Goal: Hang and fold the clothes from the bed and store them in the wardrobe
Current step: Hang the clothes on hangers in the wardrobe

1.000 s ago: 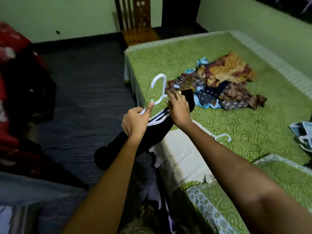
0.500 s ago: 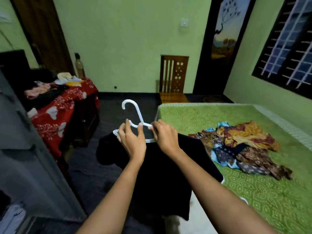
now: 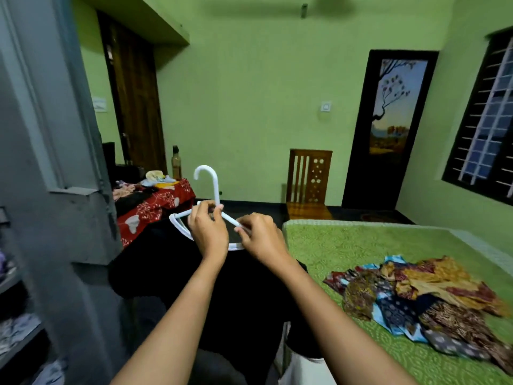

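Far left: one grey wardrobe (image 3: 50, 140), blurred cloth on its lower shelves, so likely some storing done, though how much impossible to tell. Next, one counter (image 3: 130, 218) under a red cloth, loaded with a few loose garments and one bottle (image 3: 176, 165); whether part of the job, unclear. Centre: one white hanger (image 3: 213, 187), hook up, held in the air between wardrobe and bed. Left grip (image 3: 209, 232) pinching the hanger's neck just below the hook; right grip (image 3: 261, 240) pinching the hanger's right arm at the collar. Below both, one black shirt (image 3: 236, 307) hanging from the hanger, white-trimmed neckline around the frame, left hanger end showing above the cloth. Judged mid-step: shirt nearly hung, shoulders not yet settled, not yet in the wardrobe. Behind, one wooden chair (image 3: 309, 179) against the wall. Right: bed (image 3: 347, 245) with green cover, carrying one pile (image 3: 416, 298) of patterned clothes, several pieces, exact number lost in the heap, none hung or folded. Overall judged early to middle: one garment almost ready, the whole pile left, then storing. Count: two grips, one hanger, one shirt, one pile, one wardrobe.
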Motion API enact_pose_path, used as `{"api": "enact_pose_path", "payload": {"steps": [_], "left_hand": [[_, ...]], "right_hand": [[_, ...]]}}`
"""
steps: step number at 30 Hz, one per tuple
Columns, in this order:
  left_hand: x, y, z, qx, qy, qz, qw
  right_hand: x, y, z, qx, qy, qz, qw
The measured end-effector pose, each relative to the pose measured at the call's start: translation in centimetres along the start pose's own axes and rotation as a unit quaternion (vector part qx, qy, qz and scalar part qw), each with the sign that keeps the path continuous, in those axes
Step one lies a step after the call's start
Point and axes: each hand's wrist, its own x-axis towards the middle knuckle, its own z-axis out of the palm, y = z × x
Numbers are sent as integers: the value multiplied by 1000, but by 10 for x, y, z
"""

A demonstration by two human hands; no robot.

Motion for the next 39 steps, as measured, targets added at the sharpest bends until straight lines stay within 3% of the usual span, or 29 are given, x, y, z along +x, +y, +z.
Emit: {"api": "enact_pose_path", "payload": {"steps": [3, 6, 8, 11, 16, 21, 27, 39], "left_hand": [[23, 10, -17, 3, 54, -4, 999], [45, 24, -38, 11, 98, 6, 995], [59, 30, -52, 25, 124, 26, 992], [89, 37, -81, 34, 173, 34, 984], [151, 58, -144, 38, 236, 31, 971], [228, 73, -209, 37, 219, 55, 974], [331, 94, -304, 25, 155, 120, 980], [454, 123, -456, 87, 243, 170, 951]], "right_hand": [[-2, -15, -14, -81, 18, 14, 996], [-5, -29, -32, -89, 15, -3, 996], [-4, -40, -45, 4, -33, -58, 998], [0, -76, -49, 230, -112, -106, 961], [21, -159, -26, 241, -2, -139, 960], [58, -242, -11, 319, 137, -201, 916], [130, -355, -12, 337, 183, -237, 893], [266, -517, 5, 385, 264, -208, 860]]}}
